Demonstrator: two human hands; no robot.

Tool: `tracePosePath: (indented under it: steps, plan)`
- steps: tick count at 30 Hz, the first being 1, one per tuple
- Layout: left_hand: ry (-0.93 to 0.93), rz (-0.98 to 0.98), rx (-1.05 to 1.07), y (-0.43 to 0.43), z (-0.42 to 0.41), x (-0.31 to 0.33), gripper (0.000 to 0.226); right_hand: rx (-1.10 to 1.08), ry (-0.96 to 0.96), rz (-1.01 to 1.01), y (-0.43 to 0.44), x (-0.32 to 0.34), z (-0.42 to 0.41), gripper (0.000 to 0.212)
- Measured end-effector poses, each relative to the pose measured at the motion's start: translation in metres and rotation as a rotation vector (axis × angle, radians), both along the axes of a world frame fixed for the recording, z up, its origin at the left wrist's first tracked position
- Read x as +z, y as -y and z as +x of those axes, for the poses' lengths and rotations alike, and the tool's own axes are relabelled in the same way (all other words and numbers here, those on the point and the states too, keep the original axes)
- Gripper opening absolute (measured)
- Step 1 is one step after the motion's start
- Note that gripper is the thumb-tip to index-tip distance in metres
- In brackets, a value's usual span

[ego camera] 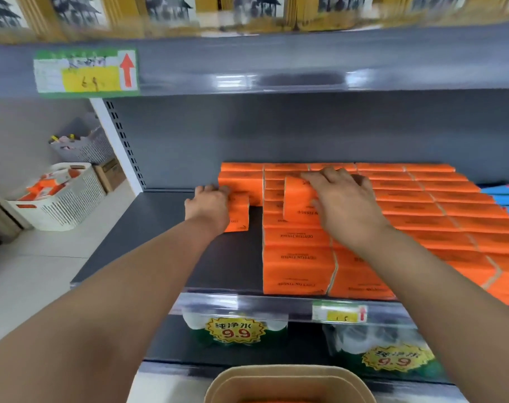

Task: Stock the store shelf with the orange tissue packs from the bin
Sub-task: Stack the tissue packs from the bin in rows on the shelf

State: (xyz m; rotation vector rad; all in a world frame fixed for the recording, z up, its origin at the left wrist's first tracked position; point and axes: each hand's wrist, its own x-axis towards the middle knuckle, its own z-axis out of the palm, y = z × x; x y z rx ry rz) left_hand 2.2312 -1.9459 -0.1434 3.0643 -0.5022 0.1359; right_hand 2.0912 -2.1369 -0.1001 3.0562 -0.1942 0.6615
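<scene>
Now both hands are on the shelf (166, 207) at once. Left hand (209, 205) has its fingers curled over a loose pack (238, 216) standing on the bare dark board, with a narrow gap between it and the front column of the orange block (422, 210). Right hand (345, 205) is on top of that block, fingers laid across a raised pack (297, 202) and thumb on the near side, so that's a grip too. The raised pack sits tipped up on edge above the layer beneath.

What matters is this: the open board lies left of the block, so the left hand is the nearer one to fill it. The stocked packs run with their long axis across the shelf, left to right. I'd judge the loose pack wants sliding right until it touches the column.

Print on the front faces reads "COTTON TISSUE", upside down from here. Below, a yellow starburst tag (236, 330) says "纯净水 9.9". Up top there's a yellow price label (86, 72) with a red arrow, digits too smeared to read.

The bin (291, 373) sits at the bottom edge, a sliver of orange inside. A white basket (58, 205) on the floor, far left, also holds orange packs.
</scene>
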Motion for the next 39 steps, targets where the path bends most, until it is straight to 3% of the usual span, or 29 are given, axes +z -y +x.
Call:
tracePosePath:
  steps: [6,12,18,25,31,35,39]
  plan:
    - [0.089,-0.031,0.012,0.032,0.035,-0.009,0.057,0.036,0.001,0.000,0.011,-0.005,0.011,0.056]
    - [0.114,-0.231,-0.042,0.044,0.038,-0.017,0.054,0.022,-0.039,0.018,0.007,0.002,0.010,0.056]
    - [0.215,-0.387,-0.058,0.008,0.034,-0.013,0.060,0.023,-0.056,0.063,-0.013,0.023,0.025,0.051]
    - [0.173,-0.506,-0.072,-0.052,0.018,-0.003,0.060,0.167,-0.052,0.140,-0.082,0.019,0.095,0.049]
    - [-0.005,-0.512,-0.164,-0.077,0.022,-0.031,0.059,0.199,-0.127,0.113,-0.106,-0.018,0.131,0.047]
    - [-0.199,-0.430,-0.188,-0.069,0.017,-0.046,0.068,0.119,-0.183,0.016,-0.098,-0.038,0.140,0.043]
    - [-0.266,-0.431,-0.176,-0.058,0.015,-0.054,0.064,0.057,-0.161,-0.063,-0.093,-0.047,0.141,0.041]
